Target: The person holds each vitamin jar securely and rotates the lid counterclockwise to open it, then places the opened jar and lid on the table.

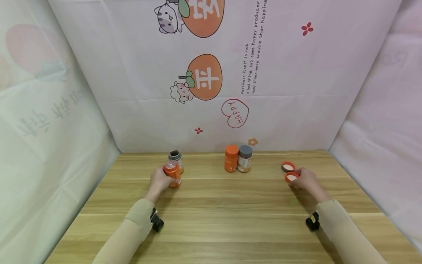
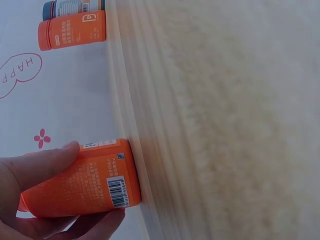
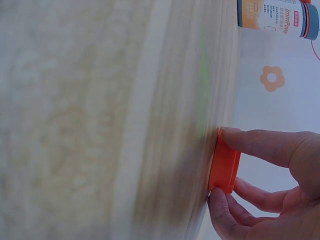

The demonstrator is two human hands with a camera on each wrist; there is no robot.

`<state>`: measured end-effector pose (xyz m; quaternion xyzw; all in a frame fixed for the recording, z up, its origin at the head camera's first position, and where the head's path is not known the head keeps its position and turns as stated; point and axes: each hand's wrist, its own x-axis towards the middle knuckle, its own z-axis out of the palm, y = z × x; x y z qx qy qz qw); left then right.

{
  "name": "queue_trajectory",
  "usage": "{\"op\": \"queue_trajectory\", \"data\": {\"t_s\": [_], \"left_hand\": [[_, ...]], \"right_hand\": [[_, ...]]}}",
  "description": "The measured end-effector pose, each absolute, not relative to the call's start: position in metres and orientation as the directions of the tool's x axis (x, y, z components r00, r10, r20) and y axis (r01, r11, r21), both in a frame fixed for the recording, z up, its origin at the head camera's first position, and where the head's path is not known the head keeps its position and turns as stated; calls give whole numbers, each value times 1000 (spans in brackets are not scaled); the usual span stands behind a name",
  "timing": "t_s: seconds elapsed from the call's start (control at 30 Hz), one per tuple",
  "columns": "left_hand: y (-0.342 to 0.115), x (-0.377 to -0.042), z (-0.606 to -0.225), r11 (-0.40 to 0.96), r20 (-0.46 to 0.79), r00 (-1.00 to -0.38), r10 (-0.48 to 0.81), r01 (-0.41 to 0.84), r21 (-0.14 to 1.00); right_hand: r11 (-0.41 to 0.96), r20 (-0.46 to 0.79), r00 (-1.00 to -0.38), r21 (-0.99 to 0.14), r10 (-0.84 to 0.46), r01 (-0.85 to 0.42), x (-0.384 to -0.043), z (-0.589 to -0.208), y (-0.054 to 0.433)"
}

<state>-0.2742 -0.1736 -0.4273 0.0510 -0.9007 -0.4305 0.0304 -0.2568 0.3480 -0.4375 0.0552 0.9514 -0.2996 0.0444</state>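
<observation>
On the left of the table, my left hand (image 1: 159, 180) grips an orange bottle (image 1: 173, 175) that stands upright, its top shiny and without a lid. In the left wrist view, thumb and fingers wrap around its body, and a barcode label shows. Just behind it stands an open grey-and-white bottle (image 1: 176, 157) with a dark mouth. At the right, my right hand (image 1: 308, 180) pinches an orange lid (image 3: 225, 161) between thumb and fingers, low at the tabletop. In the head view that lid lies with its pale inside up. A second lid (image 1: 288, 167), grey-rimmed with orange inside, lies just behind it.
Near the back wall at the middle, a lidded orange bottle (image 1: 231, 158) and a white bottle with a grey lid (image 1: 244, 158) stand side by side. Printed white sheets (image 1: 280, 110) enclose the wooden table (image 1: 224, 212) at the back and sides.
</observation>
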Motion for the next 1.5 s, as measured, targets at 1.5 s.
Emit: {"op": "queue_trajectory", "data": {"t_s": [1.5], "left_hand": [[-184,-269,-429,639,-51,-998,-47,-70,766]], "right_hand": [[783,-104,-991,-607,88,133,-249,-434,355]]}}
